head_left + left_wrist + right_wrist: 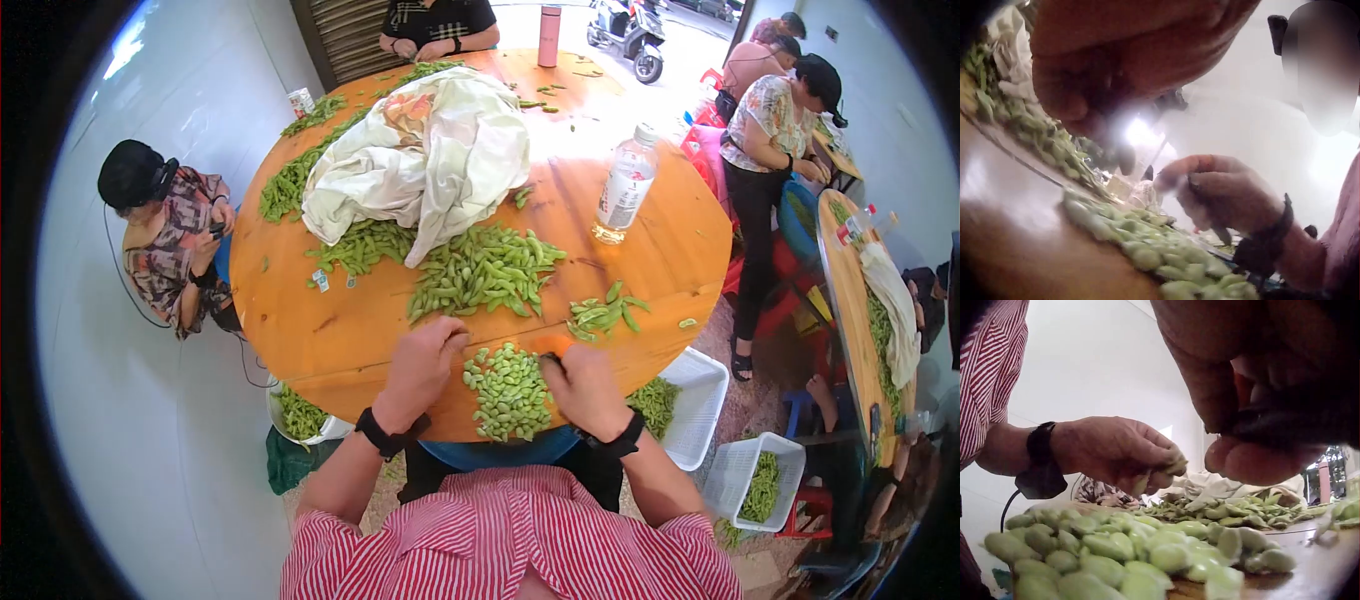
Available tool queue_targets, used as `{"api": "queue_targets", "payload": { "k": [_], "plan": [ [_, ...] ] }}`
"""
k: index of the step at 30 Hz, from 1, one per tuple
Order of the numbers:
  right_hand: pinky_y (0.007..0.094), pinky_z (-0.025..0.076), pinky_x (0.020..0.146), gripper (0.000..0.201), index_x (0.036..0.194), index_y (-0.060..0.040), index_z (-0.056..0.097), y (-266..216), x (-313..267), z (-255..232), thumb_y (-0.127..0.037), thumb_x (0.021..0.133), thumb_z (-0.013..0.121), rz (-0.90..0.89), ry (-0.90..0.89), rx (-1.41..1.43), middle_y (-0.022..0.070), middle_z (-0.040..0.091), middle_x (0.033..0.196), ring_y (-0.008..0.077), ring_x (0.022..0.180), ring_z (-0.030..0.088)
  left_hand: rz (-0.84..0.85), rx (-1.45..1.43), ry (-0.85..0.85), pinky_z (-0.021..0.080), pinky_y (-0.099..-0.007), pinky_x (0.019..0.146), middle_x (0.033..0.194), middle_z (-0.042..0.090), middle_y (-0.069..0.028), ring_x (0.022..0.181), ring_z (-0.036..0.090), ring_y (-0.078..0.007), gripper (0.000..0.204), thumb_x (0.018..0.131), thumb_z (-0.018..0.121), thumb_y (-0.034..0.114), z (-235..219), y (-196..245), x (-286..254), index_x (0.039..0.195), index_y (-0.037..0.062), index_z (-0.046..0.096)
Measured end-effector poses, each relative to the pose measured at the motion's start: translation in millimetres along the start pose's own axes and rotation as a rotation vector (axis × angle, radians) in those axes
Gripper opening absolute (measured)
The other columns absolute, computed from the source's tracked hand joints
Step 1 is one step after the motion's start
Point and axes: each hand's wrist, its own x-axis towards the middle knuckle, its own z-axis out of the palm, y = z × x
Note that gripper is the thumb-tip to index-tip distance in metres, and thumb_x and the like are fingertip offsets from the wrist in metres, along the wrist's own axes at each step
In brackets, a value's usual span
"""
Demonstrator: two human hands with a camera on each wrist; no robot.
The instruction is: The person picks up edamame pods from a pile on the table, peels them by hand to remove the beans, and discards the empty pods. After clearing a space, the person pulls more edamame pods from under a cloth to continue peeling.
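Observation:
My left hand [422, 362] pinches a green pod [1176, 466] between thumb and fingertips, left of a pile of shelled green beans [508, 392] at the table's near edge. On the pile's other side, my right hand [587, 388] curls round a small dark object [1285, 422], too dark to identify; something orange shows at its fingers. The hands are apart, just above the beans in the right wrist view. Behind them lies a heap of green pods [485, 270], with a smaller group of pods [607, 312] to its right.
A white cloth [425, 150] covers part of the pods. A bottle [625, 185] stands at the right and a pink flask [549, 36] at the far edge. White baskets [700, 400] stand below the table's right side. People sit at the left and far sides.

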Motion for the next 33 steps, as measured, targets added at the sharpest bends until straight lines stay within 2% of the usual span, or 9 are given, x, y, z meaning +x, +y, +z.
{"api": "queue_targets", "payload": {
  "k": [2,5,12,18,21,23,27,29,33],
  "plan": [
    [0.0447,0.047,0.061,0.02,0.106,-0.0038,0.064,-15.5,2.3,1.2,-0.011,0.087,0.062,-0.019,-0.029,0.069,0.0219,0.062,0.075,0.0395,0.07,0.062,-0.329,-0.355,-0.169,0.049,-0.0297,0.069,0.083,0.065,-0.0072,0.077,0.062,-0.0191,0.011,0.089,0.064,0.01,-0.9,20.2,-1.0,0.096,0.0015,0.063],
    [0.0448,0.047,0.061,0.023,0.108,-0.0036,0.064,-18.6,3.0,7.5,-0.012,0.087,0.061,0.009,-0.043,0.142,0.0226,0.063,0.077,0.0396,0.071,0.062,-0.46,-0.663,-0.211,0.047,-0.0251,0.069,0.084,0.063,-0.0006,0.075,0.058,-0.01,0.013,0.091,0.063,0.009,12.3,34.4,-8.8,0.1,0.0003,0.062],
    [0.048,0.048,0.063,0.015,0.096,0.0015,0.06,-11.7,1.9,13.5,-0.009,0.085,0.058,0.015,-0.116,0.123,0.0254,0.061,0.076,0.0428,0.074,0.062,-0.515,-0.895,-0.266,0.049,-0.0237,0.069,0.083,0.063,-0.0007,0.075,0.057,-0.0073,0.013,0.09,0.064,0.008,26.9,36.1,-18.2,0.097,-0.0023,0.061],
    [0.0491,0.049,0.063,0.012,0.084,0.004,0.056,-14.9,0.8,11.2,-0.008,0.082,0.058,-0.04,-0.101,0.07,0.024,0.06,0.075,0.0429,0.072,0.061,-0.427,-0.706,-0.259,0.049,-0.0263,0.064,0.082,0.065,-0.0055,0.07,0.06,-0.011,0.014,0.087,0.065,0.007,25.4,38.1,-17.8,0.096,-0.0017,0.06],
    [0.0481,0.05,0.063,0.01,0.082,0.0026,0.056,-16.0,-3.0,14.7,-0.007,0.08,0.059,-0.091,-0.078,-0.021,0.022,0.059,0.075,0.0418,0.071,0.061,-0.218,-0.442,-0.206,0.046,-0.026,0.06,0.077,0.061,-0.0047,0.068,0.057,-0.01,0.011,0.086,0.066,0.006,17.1,55.0,-13.7,0.093,-0.0002,0.059],
    [0.0477,0.05,0.063,0.01,0.081,0.002,0.056,-16.7,-3.9,16.2,-0.007,0.08,0.059,-0.111,-0.067,-0.075,0.0212,0.059,0.075,0.0414,0.071,0.061,0.084,-0.172,-0.081,0.046,-0.0296,0.059,0.076,0.06,-0.0083,0.067,0.059,-0.0125,0.012,0.085,0.066,0.004,21.0,57.5,-14.7,0.092,-0.0009,0.058],
    [0.0473,0.049,0.061,0.008,0.082,0.0033,0.055,-7.5,-3.0,18.7,-0.004,0.081,0.057,-0.139,-0.059,0.009,0.0209,0.061,0.074,0.041,0.069,0.061,0.124,-0.23,-0.062,0.046,-0.0282,0.058,0.077,0.061,-0.0051,0.067,0.059,-0.0111,0.009,0.087,0.064,0.004,30.9,48.0,-18.2,0.093,0.0005,0.058],
    [0.046,0.049,0.06,0.007,0.084,0.0039,0.055,-4.2,-2.4,11.6,-0.003,0.082,0.057,-0.138,-0.073,0.077,0.0209,0.062,0.074,0.0411,0.069,0.061,-0.391,-0.932,-0.283,0.045,-0.0252,0.057,0.079,0.062,-0.002,0.066,0.057,-0.0092,0.008,0.09,0.062,0.006,32.2,40.5,-19.1,0.096,0.0026,0.058],
    [0.035,0.048,0.057,0.011,0.093,0.0027,0.058,-3.3,-0.1,1.0,-0.005,0.086,0.055,0.082,-0.253,0.498,0.0137,0.062,0.07,0.025,0.062,0.062,-0.653,-1.292,-0.432,0.044,-0.021,0.058,0.081,0.062,-0.0003,0.065,0.054,-0.007,0.01,0.092,0.061,0.005,22.1,35.7,-10.5,0.101,0.0042,0.057]
  ]
}}
